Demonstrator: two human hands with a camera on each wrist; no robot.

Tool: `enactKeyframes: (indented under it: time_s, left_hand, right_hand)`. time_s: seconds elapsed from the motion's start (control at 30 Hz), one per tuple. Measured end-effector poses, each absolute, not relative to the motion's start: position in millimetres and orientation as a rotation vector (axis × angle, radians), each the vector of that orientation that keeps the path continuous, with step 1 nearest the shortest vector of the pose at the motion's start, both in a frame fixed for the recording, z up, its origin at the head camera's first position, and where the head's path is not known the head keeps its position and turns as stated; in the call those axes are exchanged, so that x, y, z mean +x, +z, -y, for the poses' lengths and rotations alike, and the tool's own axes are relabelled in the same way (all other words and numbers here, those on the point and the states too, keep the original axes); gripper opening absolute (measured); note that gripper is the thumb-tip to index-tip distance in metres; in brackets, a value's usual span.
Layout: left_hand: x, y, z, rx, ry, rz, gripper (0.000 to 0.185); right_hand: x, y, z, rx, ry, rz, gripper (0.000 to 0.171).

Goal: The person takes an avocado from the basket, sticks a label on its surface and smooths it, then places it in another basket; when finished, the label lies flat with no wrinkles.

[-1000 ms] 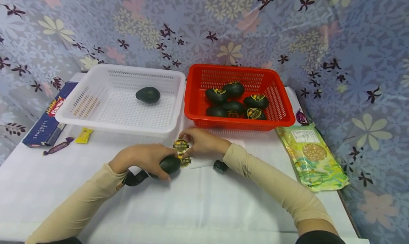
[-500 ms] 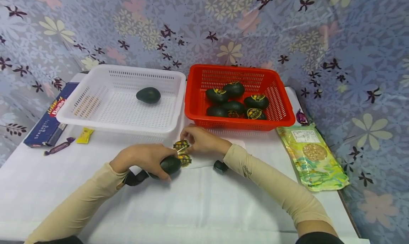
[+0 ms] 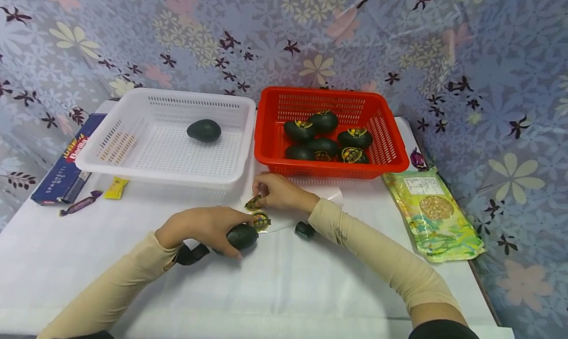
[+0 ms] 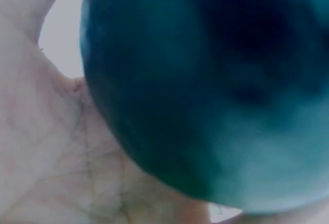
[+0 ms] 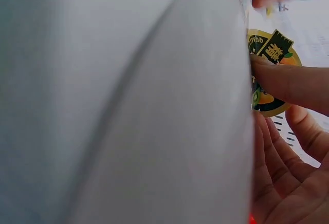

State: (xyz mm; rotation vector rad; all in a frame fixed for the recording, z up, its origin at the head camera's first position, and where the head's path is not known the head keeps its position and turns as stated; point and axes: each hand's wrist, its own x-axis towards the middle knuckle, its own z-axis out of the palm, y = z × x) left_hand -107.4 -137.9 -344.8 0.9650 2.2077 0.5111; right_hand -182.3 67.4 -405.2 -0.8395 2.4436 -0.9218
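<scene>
My left hand (image 3: 206,228) holds a dark green avocado (image 3: 242,237) close over the table, fingers and thumb around its sides. That avocado (image 4: 195,95) fills most of the left wrist view against the palm. My right hand (image 3: 279,193) pinches a round black-and-gold sticker (image 3: 253,203), which stands tilted up at the white backing sheet (image 3: 284,220). In the right wrist view the thumb presses on the face of this sticker (image 5: 264,41), and pale sheet hides much of the scene. A second sticker (image 3: 262,221) lies flat on the backing, beside the left fingertips.
One avocado (image 3: 204,131) lies in the white basket (image 3: 164,173). Several avocados with stickers (image 3: 356,139) lie in the red basket (image 3: 330,170). A spaghetti box (image 3: 62,181) and wrapped candies (image 3: 81,203) are at left, a green-yellow food bag (image 3: 435,215) at right.
The sticker in the right fingers has gone from lying nearly flat to tilted up off the backing. The left hand with the avocado has shifted slightly right and toward the body.
</scene>
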Motion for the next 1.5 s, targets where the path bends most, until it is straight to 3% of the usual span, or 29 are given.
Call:
enactKeyframes:
  time_s: [0.93,1.37,1.5]
  left_hand:
    - [-109.1,-346.1,136.5,0.880,0.482,-2.188,0.051]
    - [-113.3,-341.0,151.3,0.910,0.592,-2.198,0.065]
    - [-119.1,-329.5,162.2,0.937,0.789,-2.196,0.060]
  right_hand:
    - [-184.9,-401.0,-83.0,-0.817,-1.164,-2.473,0.011]
    - [-165.3,-369.7,-98.9,-0.785,-1.344,-2.372,0.018]
    - [-156.9,-349.4,-106.2,-0.803,-1.486,-2.347,0.017]
